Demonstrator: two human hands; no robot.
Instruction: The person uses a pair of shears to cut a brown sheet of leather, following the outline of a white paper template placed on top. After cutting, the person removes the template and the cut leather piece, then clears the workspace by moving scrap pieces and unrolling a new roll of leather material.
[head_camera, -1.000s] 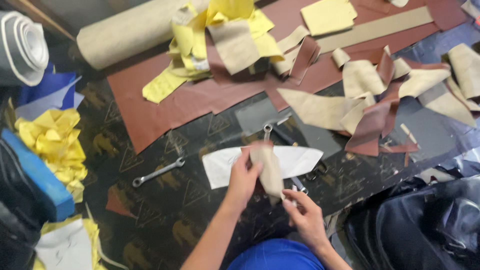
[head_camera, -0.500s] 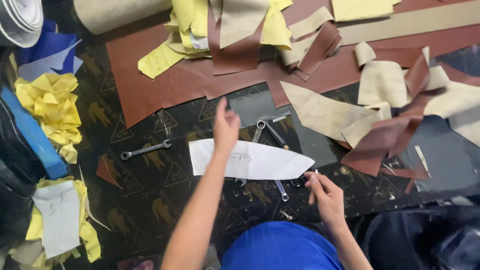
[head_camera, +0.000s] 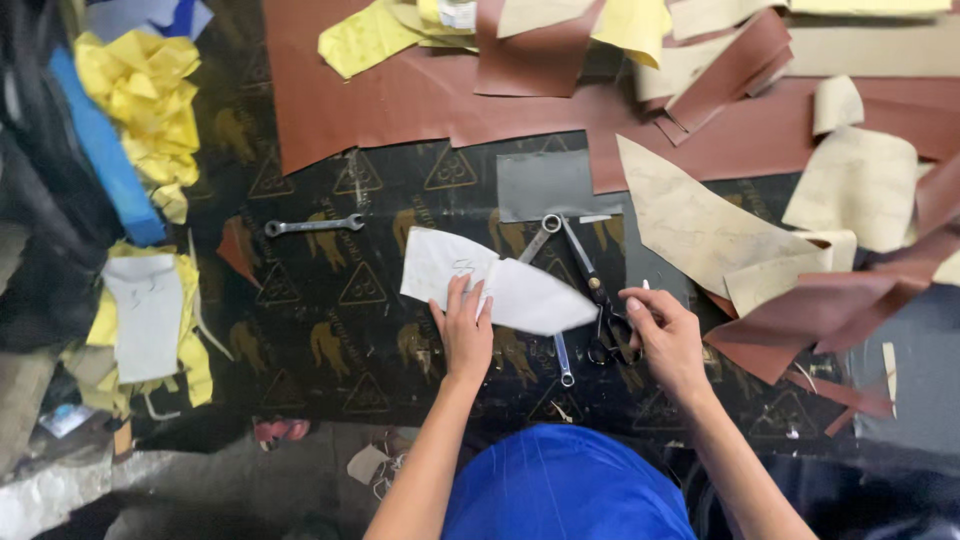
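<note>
The left hand (head_camera: 465, 335) lay flat with fingers spread on the white paper pattern (head_camera: 495, 285) near the counter's front edge, while the right hand (head_camera: 665, 335) closed around the black scissors (head_camera: 600, 310) beside it, apparently the pick-up step before cutting

You're in a leather-cutting workshop: around the scissors (head_camera: 600, 300) on the dark bench (head_camera: 380, 350) lie a white pattern (head_camera: 490, 285), wrenches (head_camera: 312, 226), brown sheets (head_camera: 420, 95) beyond, and tan offcuts (head_camera: 700, 220) to their right.
</note>
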